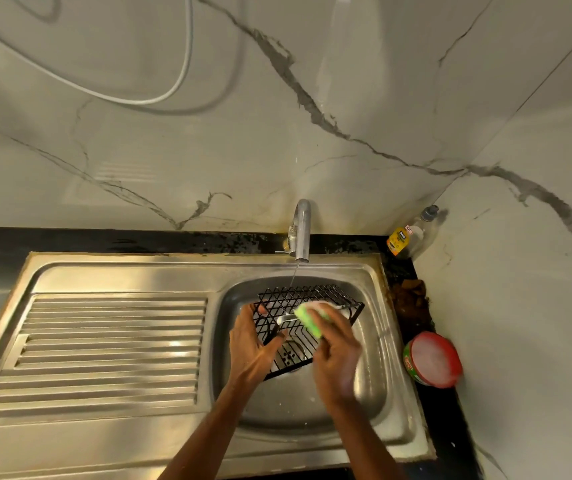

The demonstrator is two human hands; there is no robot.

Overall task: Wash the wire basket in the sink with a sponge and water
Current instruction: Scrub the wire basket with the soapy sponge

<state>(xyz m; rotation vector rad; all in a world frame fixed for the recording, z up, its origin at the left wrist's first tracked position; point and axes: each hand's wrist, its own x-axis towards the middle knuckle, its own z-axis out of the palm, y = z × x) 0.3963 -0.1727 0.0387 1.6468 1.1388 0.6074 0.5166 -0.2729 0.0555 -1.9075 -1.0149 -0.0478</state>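
Wire basket (307,308) – black, diamond-lattice sides, straight parallel bars on the base. Sponge (307,320) bright green with white foam. Sink (371,375) and ribbed drainboard (104,348) at lower left: silver steel. Wall (139,161) off-white marble with grey veins. Countertop (451,427) black. Right edge: tub (431,358) red and green, pale foamy top; bottle (411,237) clear, yellow label.

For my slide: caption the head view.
Left hand holds wire basket under running tap; right hand scrubs with green sponge.
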